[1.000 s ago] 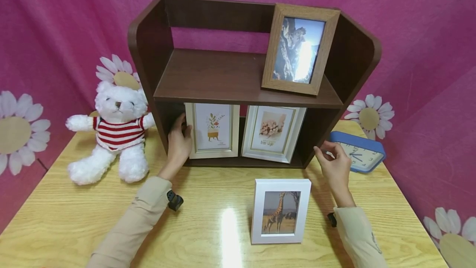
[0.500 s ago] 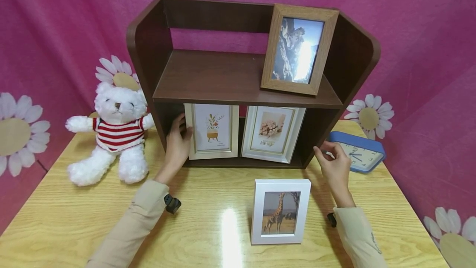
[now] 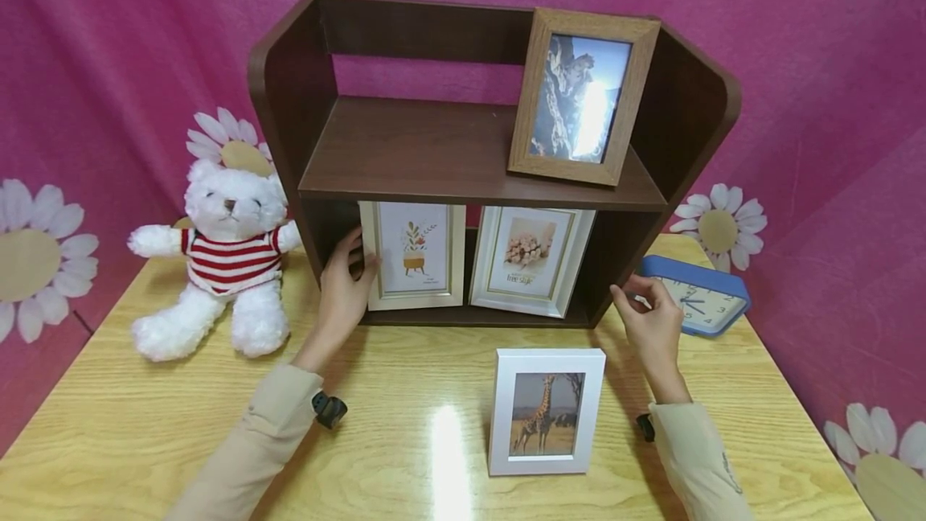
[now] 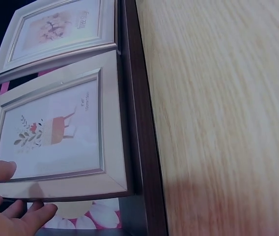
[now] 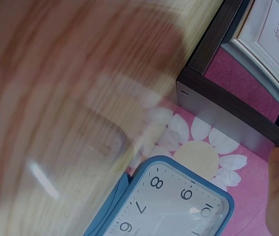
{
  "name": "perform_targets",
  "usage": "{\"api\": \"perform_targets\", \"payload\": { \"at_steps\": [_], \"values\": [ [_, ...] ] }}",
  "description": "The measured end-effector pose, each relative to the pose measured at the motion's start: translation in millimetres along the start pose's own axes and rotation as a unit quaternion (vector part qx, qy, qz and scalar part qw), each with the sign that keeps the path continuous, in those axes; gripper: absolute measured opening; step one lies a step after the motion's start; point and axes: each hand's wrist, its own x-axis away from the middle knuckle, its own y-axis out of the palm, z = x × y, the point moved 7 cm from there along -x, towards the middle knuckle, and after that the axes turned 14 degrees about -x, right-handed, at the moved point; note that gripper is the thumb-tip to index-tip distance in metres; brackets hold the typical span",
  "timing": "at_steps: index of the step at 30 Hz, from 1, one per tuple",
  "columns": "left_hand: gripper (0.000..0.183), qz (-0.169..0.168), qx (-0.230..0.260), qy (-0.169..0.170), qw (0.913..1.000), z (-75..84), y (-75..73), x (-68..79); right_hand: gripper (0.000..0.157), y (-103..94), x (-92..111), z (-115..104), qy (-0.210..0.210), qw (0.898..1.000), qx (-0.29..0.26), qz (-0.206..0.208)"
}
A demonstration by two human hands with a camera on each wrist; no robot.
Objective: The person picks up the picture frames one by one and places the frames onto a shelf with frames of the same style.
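My left hand [image 3: 347, 284] is at the left edge of a cream picture frame [image 3: 366, 264] with a potted-plant print, which stands on the lower shelf of a dark brown bookshelf [image 3: 412, 143]. In the left wrist view the thumb [image 4: 4, 170] overlaps the frame's front, while the fingers [image 4: 39, 216] lie loosely beside its edge, their tips showing. To its right, a white-and-gold frame [image 3: 531, 260] with a flower print leans at an angle. My right hand [image 3: 651, 316] is by the bookshelf's right side panel, and its straight fingertips [image 5: 277, 164] touch the panel's outer face.
A wooden frame [image 3: 521, 103] leans on the upper shelf. On the table [image 3: 391, 441] stands a white giraffe-picture frame [image 3: 546, 466], in front of the bookshelf. A white teddy bear [image 3: 231, 264] sits at left; a blue clock [image 3: 698, 296] is behind my right hand.
My left hand and forearm have shifted slightly left and down towards me at the cream frame's edge. The frame stays nearly in place. My right hand has not moved.
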Motion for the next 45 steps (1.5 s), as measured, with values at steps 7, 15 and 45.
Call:
{"api": "perform_targets", "payload": {
  "at_steps": [7,15,45],
  "values": [
    [0.052,-0.01,0.007,0.0,0.9999,-0.4,-4.6,15.1,0.021,-0.1,0.4,-0.4,0.004,1.0,-0.002,0.002],
    [0.045,-0.015,-0.006,0.0,0.9999,-1.0,-11.6,30.3,0.021,-0.1,0.6,-1.0,0.005,1.0,-0.003,0.002],
    [0.033,-0.157,0.095,-0.019,0.9828,20.1,12.1,101.1,0.022,0.1,1.0,1.2,0.006,1.0,-0.021,0.006]
  ]
}}
